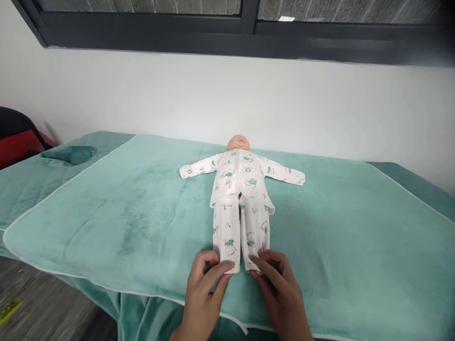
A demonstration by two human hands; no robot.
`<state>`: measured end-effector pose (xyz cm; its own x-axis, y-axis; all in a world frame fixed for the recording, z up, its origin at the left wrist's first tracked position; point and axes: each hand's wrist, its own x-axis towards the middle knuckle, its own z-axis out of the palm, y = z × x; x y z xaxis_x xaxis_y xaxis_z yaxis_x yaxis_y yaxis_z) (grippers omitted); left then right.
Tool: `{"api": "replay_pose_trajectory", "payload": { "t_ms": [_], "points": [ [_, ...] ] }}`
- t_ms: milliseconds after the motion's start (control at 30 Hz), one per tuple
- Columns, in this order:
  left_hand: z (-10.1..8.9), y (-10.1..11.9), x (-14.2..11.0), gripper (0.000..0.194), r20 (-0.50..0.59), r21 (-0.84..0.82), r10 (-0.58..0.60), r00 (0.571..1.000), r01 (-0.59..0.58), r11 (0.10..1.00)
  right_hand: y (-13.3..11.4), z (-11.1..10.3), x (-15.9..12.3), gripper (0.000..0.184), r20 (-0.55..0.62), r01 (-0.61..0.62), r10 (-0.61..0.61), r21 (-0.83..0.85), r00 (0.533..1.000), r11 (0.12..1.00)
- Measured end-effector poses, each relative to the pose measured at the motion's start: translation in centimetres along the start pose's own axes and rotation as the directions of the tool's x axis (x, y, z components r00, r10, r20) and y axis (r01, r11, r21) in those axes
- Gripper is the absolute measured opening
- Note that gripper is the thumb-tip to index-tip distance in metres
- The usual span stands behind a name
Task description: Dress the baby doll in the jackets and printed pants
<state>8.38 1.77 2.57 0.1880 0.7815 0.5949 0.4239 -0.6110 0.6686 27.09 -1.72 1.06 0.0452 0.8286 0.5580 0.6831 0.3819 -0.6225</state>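
Note:
A baby doll [238,141] lies on its back, head toward the wall. It wears a white long-sleeved top [239,174] printed with small teal and pink figures, its sleeves spread out to both sides. Matching white trousers [226,227] stretch toward me below the top. My left hand [208,289] pinches the cuff of the trouser leg on the left between thumb and fingers. On the other leg, my right hand [277,289] grips the cuff the same way. The doll's hands and feet are hidden by the cloth.
Under the doll spreads a teal plush blanket [142,203] with white piping, over a quilted cover [21,189]. A white wall [213,94] with a dark window frame [142,35] stands behind. At far left is a red and black object [17,142]; grey floor [42,303] shows at lower left.

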Motion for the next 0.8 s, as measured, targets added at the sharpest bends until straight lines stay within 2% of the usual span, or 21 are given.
{"api": "replay_pose_trajectory", "payload": {
  "t_ms": [100, 200, 300, 433, 500, 600, 700, 800],
  "points": [
    [0.1, 0.2, 0.1, 0.026, -0.019, -0.021, 0.037, 0.999, -0.037, 0.999, 0.0, 0.1, -0.2, 0.042, -0.062, 0.037, -0.037, -0.010, 0.997, 0.999],
    [0.0, 0.3, 0.2, 0.030, -0.025, -0.002, 0.123, 0.992, -0.123, 0.992, 0.0, 0.4, -0.3, 0.046, -0.154, 0.075, -0.082, -0.047, 0.985, 0.996],
    [-0.4, 0.3, 0.2, 0.033, 0.034, 0.035, 0.210, 0.977, -0.211, 0.977, 0.0, 0.5, -0.6, 0.049, -0.200, 0.105, -0.125, -0.106, 0.972, 0.989],
    [-1.8, 0.7, -0.1, 0.032, 0.148, 0.021, 0.215, 0.965, -0.220, 0.975, 0.2, -0.8, -1.1, 0.046, -0.109, 0.158, -0.176, -0.154, 0.978, 0.975],
    [-2.6, 0.4, 0.4, 0.026, 0.134, 0.033, 0.187, 0.973, -0.193, 0.981, 0.3, -2.0, -0.8, 0.042, -0.052, 0.188, -0.199, -0.162, 0.979, 0.969],
    [-3.8, -1.7, 3.4, 0.017, 0.015, 0.117, 0.106, 0.994, -0.107, 0.987, 0.9, -3.8, 1.8, 0.028, -0.050, 0.140, -0.151, -0.176, 0.987, 0.974],
    [-4.4, -5.9, 8.9, 0.019, -0.043, 0.288, -0.127, 0.991, 0.134, 0.948, 3.4, -4.9, 7.3, 0.016, -0.130, 0.011, -0.039, -0.210, 0.991, 0.978],
    [-4.7, -10.7, 14.9, 0.040, -0.094, 0.492, -0.310, 0.946, 0.315, 0.812, 8.8, -5.5, 13.5, 0.036, -0.183, -0.162, 0.112, -0.288, 0.977, 0.944]
  ]
}}
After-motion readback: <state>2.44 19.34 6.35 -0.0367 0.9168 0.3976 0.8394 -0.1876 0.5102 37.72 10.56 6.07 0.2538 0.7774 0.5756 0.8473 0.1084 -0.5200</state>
